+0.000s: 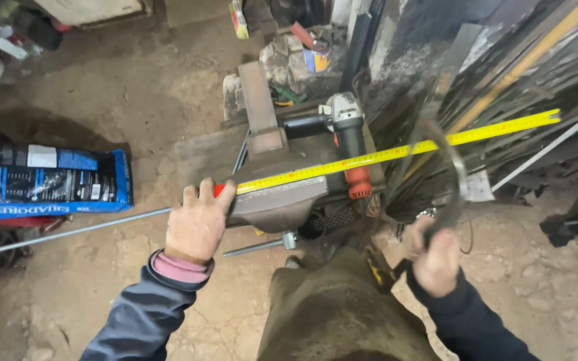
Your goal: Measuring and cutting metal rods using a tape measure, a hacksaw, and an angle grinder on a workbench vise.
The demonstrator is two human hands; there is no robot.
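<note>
Left hand [199,224] clamped on the red case of a tape measure [396,154]; yellow blade runs out toward 2 o'clock, across the vise [277,200] and over the stacked steel. Right hand [436,261] closed around a curved metal strip [453,174] that arcs up toward 12 o'clock and crosses the blade. Hands well apart, vise between them.

Packages: blue and black rectangular box [48,182] at 9 o'clock, flat on the dirt floor [155,87], white label patches on top, print upside down from here. Blue and yellow can [317,59] at 12 o'clock among clutter.

Around: angle grinder [344,134] with orange handle end lying just past the vise, under the blade. Thin steel rod [68,232] runs from 9 o'clock in toward the left hand. Rack of flat bars and strips [523,80] fills 1 to 3 o'clock, behind the blade's far end.
</note>
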